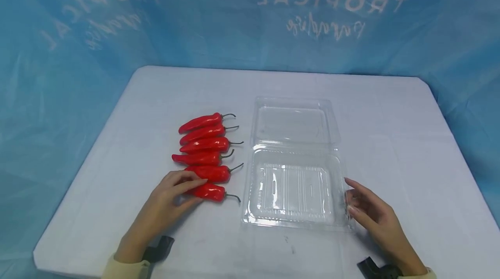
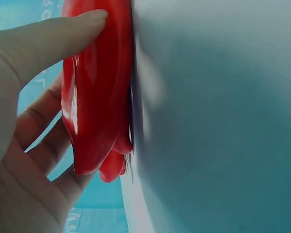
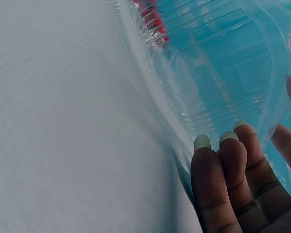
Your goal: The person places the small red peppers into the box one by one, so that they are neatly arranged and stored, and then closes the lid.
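Observation:
Several glossy red chili peppers (image 1: 206, 144) with green stems lie in a column left of centre on the white table. My left hand (image 1: 169, 198) pinches the nearest red chili pepper (image 1: 211, 192), thumb on its near side and fingers on the far side. The left wrist view shows that pepper (image 2: 99, 87) close up, with tips of others behind it. Right of the peppers, a clear plastic clamshell container (image 1: 250, 183) lies with its lid (image 1: 291, 123) folded back. My right hand (image 1: 373, 211) holds the container's right rim, fingers curled beside the clear wall (image 3: 218, 82).
A white cloth covers the table (image 1: 410, 140), whose far corners are rounded. Blue fabric (image 1: 218, 23) with mirrored lettering hangs behind and at the sides. Dark straps (image 1: 158, 248) are around both wrists. Faint dark marks (image 1: 290, 244) show on the cloth below the container.

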A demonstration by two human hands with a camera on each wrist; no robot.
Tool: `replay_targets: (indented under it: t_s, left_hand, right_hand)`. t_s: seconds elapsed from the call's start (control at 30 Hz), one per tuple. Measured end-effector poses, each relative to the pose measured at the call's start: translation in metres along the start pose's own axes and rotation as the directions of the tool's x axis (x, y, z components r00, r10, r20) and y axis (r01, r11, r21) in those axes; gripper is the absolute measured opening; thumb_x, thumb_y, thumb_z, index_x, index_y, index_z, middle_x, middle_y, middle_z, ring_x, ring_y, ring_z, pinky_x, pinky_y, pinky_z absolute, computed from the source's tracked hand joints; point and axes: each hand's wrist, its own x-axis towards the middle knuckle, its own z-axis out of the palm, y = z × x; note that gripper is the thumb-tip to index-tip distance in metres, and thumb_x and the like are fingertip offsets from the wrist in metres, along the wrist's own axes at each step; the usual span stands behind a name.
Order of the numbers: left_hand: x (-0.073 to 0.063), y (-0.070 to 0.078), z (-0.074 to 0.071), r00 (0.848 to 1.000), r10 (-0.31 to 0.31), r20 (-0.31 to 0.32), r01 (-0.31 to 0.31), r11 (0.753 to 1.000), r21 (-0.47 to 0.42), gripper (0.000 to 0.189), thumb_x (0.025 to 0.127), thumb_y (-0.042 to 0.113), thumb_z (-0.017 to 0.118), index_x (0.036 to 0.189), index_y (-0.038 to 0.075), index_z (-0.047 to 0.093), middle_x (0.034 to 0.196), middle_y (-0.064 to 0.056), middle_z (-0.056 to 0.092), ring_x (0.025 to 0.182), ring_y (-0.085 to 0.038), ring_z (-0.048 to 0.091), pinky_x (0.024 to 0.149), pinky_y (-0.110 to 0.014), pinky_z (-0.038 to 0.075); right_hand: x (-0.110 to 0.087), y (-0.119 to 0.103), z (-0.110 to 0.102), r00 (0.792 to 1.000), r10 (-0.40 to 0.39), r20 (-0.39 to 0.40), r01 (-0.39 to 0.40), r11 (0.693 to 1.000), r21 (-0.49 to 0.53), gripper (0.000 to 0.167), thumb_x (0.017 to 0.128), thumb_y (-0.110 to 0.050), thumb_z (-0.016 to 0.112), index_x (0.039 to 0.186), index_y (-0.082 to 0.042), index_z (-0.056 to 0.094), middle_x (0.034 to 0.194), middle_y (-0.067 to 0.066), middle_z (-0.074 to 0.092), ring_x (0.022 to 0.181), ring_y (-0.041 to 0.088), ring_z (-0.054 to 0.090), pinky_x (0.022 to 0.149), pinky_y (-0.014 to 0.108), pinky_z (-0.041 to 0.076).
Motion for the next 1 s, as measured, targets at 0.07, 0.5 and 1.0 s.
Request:
replay_targets:
  t_s: [0.07, 0.5, 1.0]
  left_hand:
    - [0.000, 0.000, 0.000, 1.000, -0.003, 0.006, 0.003, 1.000, -0.007, 0.065, 0.064, 0.014, 0.099, 0.123, 0.020, 0.075, 0.122, 0.000, 0.062, 0.112, -0.017, 0.059, 0.080, -0.038, 0.062]
    - [-0.002, -0.001, -0.002, 1.000, -0.007, 0.021, 0.007, 1.000, -0.025, 0.064, 0.067, 0.013, 0.097, 0.125, 0.019, 0.073, 0.123, 0.000, 0.063, 0.113, -0.018, 0.060, 0.081, -0.039, 0.062]
    - [0.019, 0.012, -0.029, 0.996, 0.062, -0.067, -0.066, 0.995, -0.069, 0.067, 0.068, 0.009, 0.097, 0.128, 0.021, 0.072, 0.122, 0.004, 0.064, 0.111, -0.014, 0.062, 0.088, -0.016, 0.052]
  right_hand:
    - [0.000, -0.002, 0.000, 1.000, 0.004, -0.001, -0.004, 1.000, -0.002, 0.061, 0.095, 0.010, 0.063, 0.152, -0.005, 0.046, 0.117, 0.015, 0.064, 0.100, 0.014, 0.066, 0.079, 0.022, 0.057]
    - [-0.001, 0.001, -0.001, 0.999, -0.026, 0.046, 0.022, 0.996, 0.090, 0.063, 0.095, 0.014, 0.059, 0.153, -0.002, 0.042, 0.113, 0.020, 0.063, 0.099, 0.016, 0.066, 0.077, 0.023, 0.055]
    - [-0.001, 0.003, -0.001, 0.998, -0.057, 0.031, 0.054, 0.993, 0.107, 0.063, 0.093, 0.016, 0.061, 0.152, 0.002, 0.043, 0.111, 0.022, 0.062, 0.101, 0.015, 0.066, 0.087, 0.022, 0.055]
